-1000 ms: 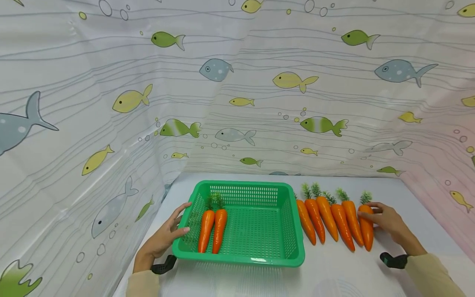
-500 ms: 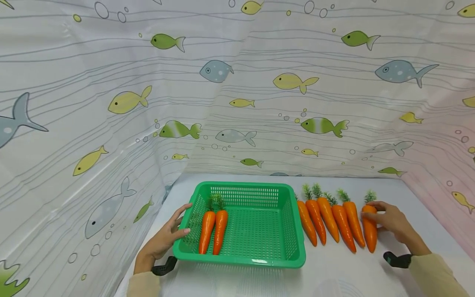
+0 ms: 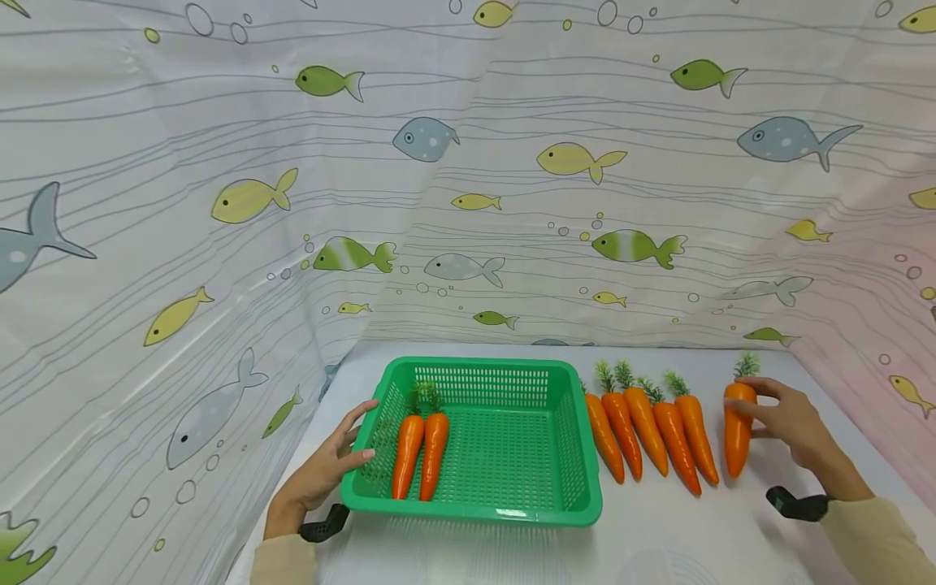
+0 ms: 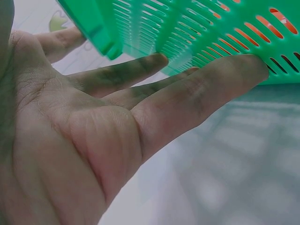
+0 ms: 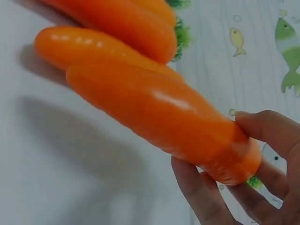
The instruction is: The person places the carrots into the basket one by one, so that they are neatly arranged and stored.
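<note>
In the head view my right hand (image 3: 797, 422) pinches an orange carrot (image 3: 737, 431) near its leafy top, thumb on one side and fingers on the other. The right wrist view shows this carrot (image 5: 159, 112) raised over the table, its shadow apart from it. My left hand (image 3: 325, 471) rests against the left side of a green slotted basket (image 3: 475, 510). Up close in the left wrist view, the fairly straight fingers (image 4: 201, 91) touch the basket's outer wall. Two carrots (image 3: 433, 455) lie side by side inside the basket, at its left, leaves toward the back.
Several more carrots (image 3: 647, 431) lie in a row on the white table (image 3: 658, 536), just right of the basket. Fish-patterned sheeting (image 3: 512, 227) rises behind the table and along both sides. A black wrist device (image 3: 797, 504) sits below my right hand.
My right hand has moved right and slightly up with the rightmost carrot, lifting it away from the row. The left hand and the basket have stayed in place.
</note>
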`<control>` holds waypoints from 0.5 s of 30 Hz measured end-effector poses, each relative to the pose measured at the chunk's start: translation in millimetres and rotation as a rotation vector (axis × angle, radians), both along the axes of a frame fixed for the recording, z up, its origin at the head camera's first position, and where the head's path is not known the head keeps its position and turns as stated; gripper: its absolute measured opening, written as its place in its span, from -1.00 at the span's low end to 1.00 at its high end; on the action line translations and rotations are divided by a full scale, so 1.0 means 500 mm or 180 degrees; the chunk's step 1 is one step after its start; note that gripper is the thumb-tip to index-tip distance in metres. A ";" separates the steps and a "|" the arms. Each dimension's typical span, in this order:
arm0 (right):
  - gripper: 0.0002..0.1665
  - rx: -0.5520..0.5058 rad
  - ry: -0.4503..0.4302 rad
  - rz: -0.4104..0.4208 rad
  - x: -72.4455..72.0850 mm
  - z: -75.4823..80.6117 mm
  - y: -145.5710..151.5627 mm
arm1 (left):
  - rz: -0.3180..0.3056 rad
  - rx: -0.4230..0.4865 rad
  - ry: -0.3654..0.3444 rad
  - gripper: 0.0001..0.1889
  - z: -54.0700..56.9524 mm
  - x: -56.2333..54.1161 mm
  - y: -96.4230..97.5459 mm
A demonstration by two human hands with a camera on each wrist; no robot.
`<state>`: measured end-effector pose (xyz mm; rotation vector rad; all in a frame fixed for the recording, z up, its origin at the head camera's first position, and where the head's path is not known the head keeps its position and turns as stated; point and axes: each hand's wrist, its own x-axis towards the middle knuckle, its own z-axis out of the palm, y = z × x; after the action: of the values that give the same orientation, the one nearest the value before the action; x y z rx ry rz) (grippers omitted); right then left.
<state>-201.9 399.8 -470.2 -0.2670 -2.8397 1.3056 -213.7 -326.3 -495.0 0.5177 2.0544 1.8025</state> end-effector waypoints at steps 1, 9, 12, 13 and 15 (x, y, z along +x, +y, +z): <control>-0.01 -0.0021 0.0025 0.0011 0.000 0.004 -0.003 | -0.0008 0.0002 0.0004 -0.17 0.000 0.001 -0.001; -0.06 -0.0140 0.0205 0.0150 -0.009 0.031 -0.032 | -0.0035 0.0000 0.0015 -0.18 -0.002 0.001 -0.003; -0.05 -0.0185 0.0205 0.0157 -0.014 0.043 -0.049 | -0.0053 0.0055 -0.0008 -0.18 -0.003 -0.002 -0.003; -0.04 -0.0197 0.0206 0.0171 -0.016 0.047 -0.054 | -0.0064 0.0090 -0.0028 -0.17 -0.003 -0.003 -0.003; -0.04 -0.0233 0.0213 0.0188 -0.020 0.055 -0.065 | -0.0091 0.0161 -0.0068 -0.17 -0.003 -0.004 -0.004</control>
<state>-212.0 367.3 -442.5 -0.1381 -2.7685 1.4033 -215.7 -328.1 -496.5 0.5366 1.9820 1.8398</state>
